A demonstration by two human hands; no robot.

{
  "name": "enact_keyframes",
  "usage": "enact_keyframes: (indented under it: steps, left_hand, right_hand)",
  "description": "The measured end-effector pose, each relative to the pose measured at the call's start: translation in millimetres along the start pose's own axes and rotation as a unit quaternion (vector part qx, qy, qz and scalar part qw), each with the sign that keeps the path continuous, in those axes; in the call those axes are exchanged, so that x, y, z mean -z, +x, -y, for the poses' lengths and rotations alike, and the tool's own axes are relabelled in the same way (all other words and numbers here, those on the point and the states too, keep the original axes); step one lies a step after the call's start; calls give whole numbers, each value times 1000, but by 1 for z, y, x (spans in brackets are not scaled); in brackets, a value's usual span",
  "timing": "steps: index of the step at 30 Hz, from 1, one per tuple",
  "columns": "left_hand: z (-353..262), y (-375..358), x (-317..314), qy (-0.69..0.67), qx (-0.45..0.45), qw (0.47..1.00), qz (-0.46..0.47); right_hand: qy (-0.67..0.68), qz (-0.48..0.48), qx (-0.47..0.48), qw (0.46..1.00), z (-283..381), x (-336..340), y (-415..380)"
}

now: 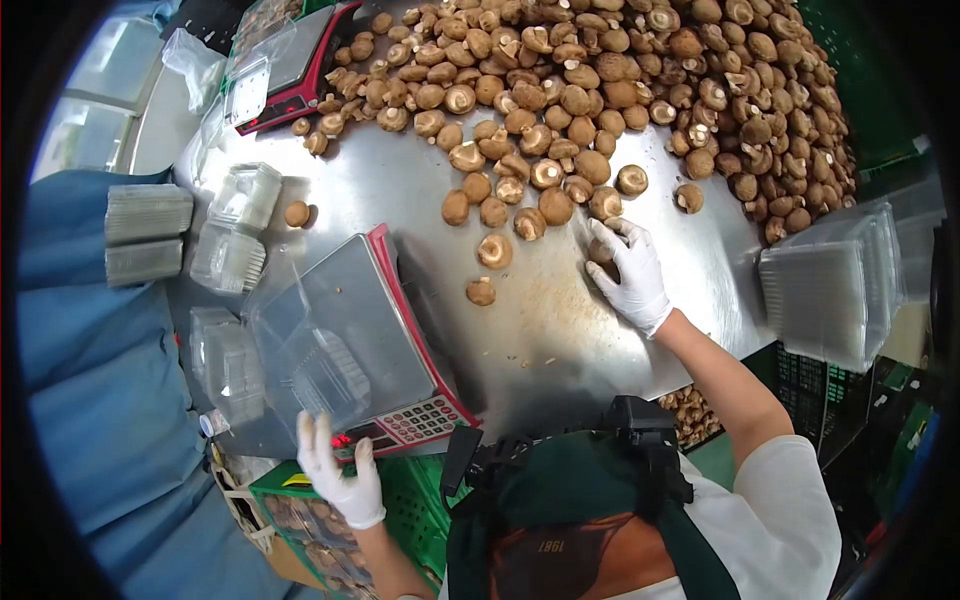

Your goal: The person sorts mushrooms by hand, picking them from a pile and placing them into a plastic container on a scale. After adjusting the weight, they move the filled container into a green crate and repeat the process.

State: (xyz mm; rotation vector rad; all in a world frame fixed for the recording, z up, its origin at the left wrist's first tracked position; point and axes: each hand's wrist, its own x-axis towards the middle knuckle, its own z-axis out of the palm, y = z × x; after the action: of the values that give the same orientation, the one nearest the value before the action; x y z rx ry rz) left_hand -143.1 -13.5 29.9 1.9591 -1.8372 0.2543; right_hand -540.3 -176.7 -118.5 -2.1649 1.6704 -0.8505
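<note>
My right hand (633, 275), in a white glove, has its fingers curled round a brown mushroom (600, 254) on the metal table. Loose mushrooms lie just beyond it, the nearest by the fingertips. My left hand (343, 478), also gloved, is open with fingers apart at the front corner of a red-edged scale (350, 290), near its display and keypad (418, 420). On the scale's plate sits a clear plastic container (325, 375), with its lid tipped open to the left. I see no mushrooms in that container.
A large mushroom heap (760, 110) covers the back right. A second scale (290, 60) stands at the back left. Clear containers (240, 200) line the left, and a stack of clear trays (830, 285) stands right. Below the front edge is a green crate (310, 530) of packed mushrooms.
</note>
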Motion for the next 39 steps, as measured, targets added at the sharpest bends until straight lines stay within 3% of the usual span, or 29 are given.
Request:
enact_keyframes:
  steps: [2,4,5,7,12,14,16,19,22,26,29,30,31,32,33,35,36,37,39]
  left_hand:
    - [-16,0,15,20,103,994,-11]
    - [-34,19,7,15,38,993,-113]
    - [-55,34,1,17,40,992,-119]
    - [-93,66,-30,-116,42,986,-115]
    - [-183,168,-185,-276,-88,950,120]
    - [-217,183,-234,-120,-142,969,164]
    - [-224,182,-274,-117,-134,957,230]
    - [-227,160,-261,-139,-186,948,216]
    - [-226,117,-250,-88,-237,948,192]
    - [-231,78,-233,-146,-197,949,198]
    - [-212,71,-226,-155,-282,939,122]
    - [-207,87,-219,-168,-253,942,143]
    - [-201,107,-216,-149,-203,958,139]
    - [-192,119,-230,-90,-151,982,70]
    - [-189,140,-227,-46,-59,992,106]
    - [-178,159,-251,-67,5,982,176]
    - [-176,162,-255,-78,37,974,209]
    - [-181,154,-255,-30,13,971,237]
    - [-194,138,-253,-96,-68,973,198]
  right_hand:
    - [-24,-11,12,1000,-5,7,9]
    - [-27,-15,23,999,-12,14,21]
    - [-28,-18,29,999,-17,17,29]
    - [-52,-36,32,997,-25,14,55]
    - [-147,-17,-11,989,-36,-2,120]
    - [-162,52,-16,985,-45,-11,128]
    - [-141,53,13,989,-55,-6,125]
    - [-45,52,43,997,-63,11,100]
    - [-81,54,75,992,-50,26,68]
    - [-31,29,40,998,-39,26,17]
    - [-5,36,16,999,-43,32,5]
    - [9,37,7,999,-42,35,4]
    - [-65,49,-4,997,-42,37,5]
    - [-76,28,-24,996,-42,36,11]
    - [-90,12,-38,995,-42,34,18]
    - [-116,-3,-38,993,-38,31,30]
    - [-65,2,-36,997,-37,27,30]
    - [-15,5,-36,999,-37,20,30]
    - [9,8,-15,1000,-35,17,25]
